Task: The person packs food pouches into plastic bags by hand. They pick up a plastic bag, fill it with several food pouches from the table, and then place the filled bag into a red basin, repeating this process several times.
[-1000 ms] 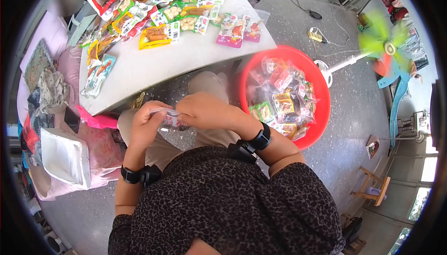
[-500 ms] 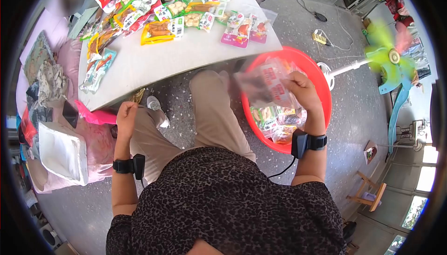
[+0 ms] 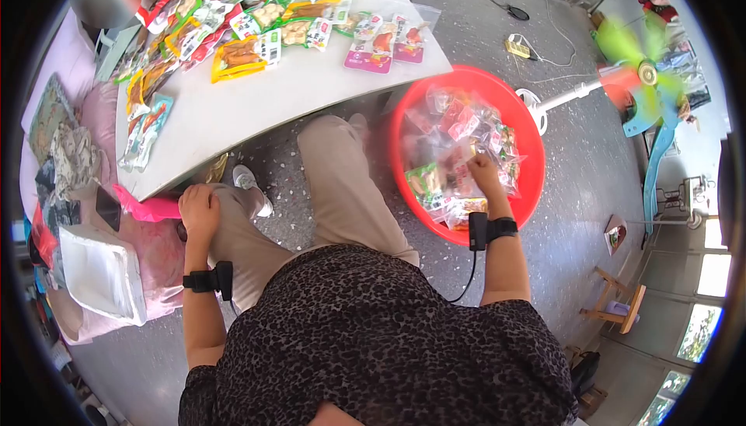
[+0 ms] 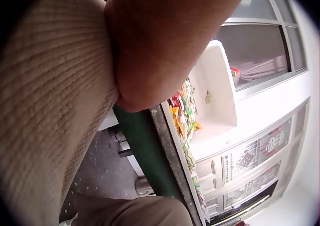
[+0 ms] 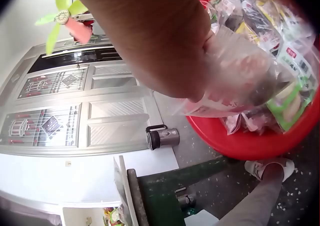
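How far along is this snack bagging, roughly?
Done: the red basin already holds a heap of filled bags. In hand: the right hand grips a clear bag down in the basin; the left hand rests on the knee. Left: many loose snack packets lie on the table.

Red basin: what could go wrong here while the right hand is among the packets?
1. The packets are piled loosely in the red basin; the clear bag that the right hand seems to grip may slide and push others over the rim.
2. The cable under the right wrist hangs close to the basin and might snag.
3. The fan turns nearby; light bags could shift.
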`<state>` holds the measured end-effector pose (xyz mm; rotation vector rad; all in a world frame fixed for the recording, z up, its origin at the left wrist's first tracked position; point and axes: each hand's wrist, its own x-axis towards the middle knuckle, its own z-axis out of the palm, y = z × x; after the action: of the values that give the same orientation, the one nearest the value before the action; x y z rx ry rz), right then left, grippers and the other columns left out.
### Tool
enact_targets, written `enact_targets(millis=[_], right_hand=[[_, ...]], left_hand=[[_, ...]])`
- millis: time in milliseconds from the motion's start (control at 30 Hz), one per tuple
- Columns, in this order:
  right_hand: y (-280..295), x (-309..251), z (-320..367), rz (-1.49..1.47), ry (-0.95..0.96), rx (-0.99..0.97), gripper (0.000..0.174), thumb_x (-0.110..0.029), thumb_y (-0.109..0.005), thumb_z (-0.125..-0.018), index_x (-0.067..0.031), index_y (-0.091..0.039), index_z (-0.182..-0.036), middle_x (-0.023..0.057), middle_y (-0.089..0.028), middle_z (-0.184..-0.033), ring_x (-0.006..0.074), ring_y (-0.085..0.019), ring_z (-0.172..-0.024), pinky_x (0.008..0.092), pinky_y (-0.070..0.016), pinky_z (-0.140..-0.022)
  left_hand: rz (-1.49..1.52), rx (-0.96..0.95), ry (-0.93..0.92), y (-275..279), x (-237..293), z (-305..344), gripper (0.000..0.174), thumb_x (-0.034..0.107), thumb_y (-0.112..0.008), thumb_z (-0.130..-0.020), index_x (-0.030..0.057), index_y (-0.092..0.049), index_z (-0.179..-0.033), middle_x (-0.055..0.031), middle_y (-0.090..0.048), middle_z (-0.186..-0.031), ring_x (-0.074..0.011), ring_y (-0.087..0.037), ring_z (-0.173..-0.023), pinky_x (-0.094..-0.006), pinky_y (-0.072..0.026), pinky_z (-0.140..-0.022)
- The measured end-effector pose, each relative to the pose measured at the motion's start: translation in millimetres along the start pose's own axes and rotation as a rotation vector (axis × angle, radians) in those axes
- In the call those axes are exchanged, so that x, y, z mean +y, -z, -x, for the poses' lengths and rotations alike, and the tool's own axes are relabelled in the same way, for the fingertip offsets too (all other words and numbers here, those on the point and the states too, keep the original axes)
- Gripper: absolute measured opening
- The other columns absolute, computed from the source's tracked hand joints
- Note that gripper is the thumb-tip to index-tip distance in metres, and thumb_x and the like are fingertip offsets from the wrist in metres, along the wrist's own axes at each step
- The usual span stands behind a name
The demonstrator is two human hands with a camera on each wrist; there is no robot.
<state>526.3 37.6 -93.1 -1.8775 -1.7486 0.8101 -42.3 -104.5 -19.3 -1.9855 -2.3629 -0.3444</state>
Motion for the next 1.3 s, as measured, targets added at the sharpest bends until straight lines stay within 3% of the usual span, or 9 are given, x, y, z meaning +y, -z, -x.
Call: enact_targets(millis=[200, 367, 400, 433, 633, 767, 900, 1167, 1300], right_hand=[[-29, 41, 23, -0.031, -0.124, 0.07, 0.018, -0.019, -0.056, -0.07, -0.0016, -0.053, -0.069, 0.0074, -0.054, -0.063, 0.0151, -0.051, -0.061, 0.0284, -0.0406, -0.057], [19, 86, 16, 0.128, -0.23, 0.149, 0.02, -0.023, -0.056, -0.07, -0.0044, -0.056, -0.078, 0.0094, -0.056, -0.068, 0.0163, -0.053, -0.064, 0.0302, -0.0422, -0.059], [37, 90, 16, 0.19, -0.182, 0.201, 0.021, -0.024, -0.053, -0.071, -0.0046, -0.054, -0.079, 0.0161, -0.056, -0.073, 0.0284, -0.056, -0.07, 0.036, -0.0424, -0.062], [54, 109, 11, 0.201, -0.198, 0.227, 0.02, -0.023, -0.052, -0.072, -0.0041, -0.053, -0.079, 0.0173, -0.056, -0.075, 0.031, -0.055, -0.073, 0.0375, -0.0424, -0.063], [133, 98, 33, 0.69, -0.253, 0.344, 0.017, -0.02, -0.044, -0.076, -0.0054, -0.051, -0.079, 0.0183, -0.056, -0.08, 0.0358, -0.053, -0.075, 0.0433, -0.0424, -0.064], [114, 124, 56, 0.754, -0.45, 0.174, 0.013, -0.015, -0.043, -0.075, -0.005, -0.05, -0.082, 0.02, -0.055, -0.081, 0.0348, -0.054, -0.08, 0.0438, -0.0435, -0.064], [53, 170, 86, 0.546, -0.392, 0.094, 0.019, -0.016, -0.039, -0.075, -0.0037, -0.052, -0.083, 0.0225, -0.055, -0.081, 0.0371, -0.053, -0.08, 0.0443, -0.0422, -0.068], [-24, 124, 60, 0.412, -0.183, 0.001, 0.018, -0.015, -0.041, -0.073, -0.0039, -0.052, -0.082, 0.0203, -0.056, -0.079, 0.0357, -0.053, -0.079, 0.0427, -0.0411, -0.069], [-24, 23, 17, 0.188, -0.018, 0.052, 0.016, -0.016, -0.043, -0.072, -0.0039, -0.053, -0.078, 0.0192, -0.056, -0.077, 0.0344, -0.053, -0.075, 0.0398, -0.0419, -0.067]], left_hand=[[-0.022, 0.024, -0.039, -1, 2, 2, 0.011, 0.012, -0.053, -0.065, 0.0057, -0.051, -0.074, -0.0076, -0.054, -0.086, -0.0257, -0.046, -0.091, -0.0378, -0.0335, -0.078], [-0.042, 0.029, -0.036, -3, -1, 4, 0.011, 0.012, -0.053, -0.065, 0.0061, -0.05, -0.074, -0.0071, -0.054, -0.086, -0.0251, -0.047, -0.091, -0.0371, -0.0336, -0.078], [-0.042, 0.023, -0.038, -2, -1, 4, 0.01, 0.012, -0.052, -0.065, 0.0062, -0.051, -0.074, -0.007, -0.054, -0.086, -0.025, -0.047, -0.091, -0.037, -0.0337, -0.078], [-0.042, 0.017, -0.039, -1, 0, 3, 0.01, 0.012, -0.052, -0.065, 0.0062, -0.051, -0.074, -0.007, -0.054, -0.086, -0.0249, -0.047, -0.091, -0.037, -0.0338, -0.078], [-0.076, 0.044, -0.06, -4, 1, 5, 0.009, 0.012, -0.052, -0.066, 0.0065, -0.051, -0.073, -0.0071, -0.054, -0.087, -0.0245, -0.048, -0.089, -0.0372, -0.0344, -0.078], [-0.084, 0.057, -0.067, -3, 3, 6, 0.009, 0.012, -0.052, -0.065, 0.0065, -0.051, -0.073, -0.007, -0.054, -0.087, -0.0246, -0.048, -0.089, -0.0372, -0.0347, -0.077], [-0.075, 0.031, -0.054, -1, 4, 5, 0.009, 0.012, -0.052, -0.065, 0.0064, -0.051, -0.073, -0.007, -0.054, -0.087, -0.0245, -0.048, -0.089, -0.037, -0.0351, -0.076], [-0.069, 0.077, -0.067, -4, -1, 9, 0.01, 0.013, -0.053, -0.065, 0.0061, -0.051, -0.072, -0.0078, -0.054, -0.085, -0.0254, -0.048, -0.088, -0.0379, -0.0354, -0.075], [-0.048, 0.082, -0.042, -1, -5, 11, 0.01, 0.013, -0.053, -0.064, 0.0068, -0.052, -0.071, -0.0079, -0.054, -0.086, -0.0259, -0.047, -0.089, -0.0384, -0.0352, -0.076]])
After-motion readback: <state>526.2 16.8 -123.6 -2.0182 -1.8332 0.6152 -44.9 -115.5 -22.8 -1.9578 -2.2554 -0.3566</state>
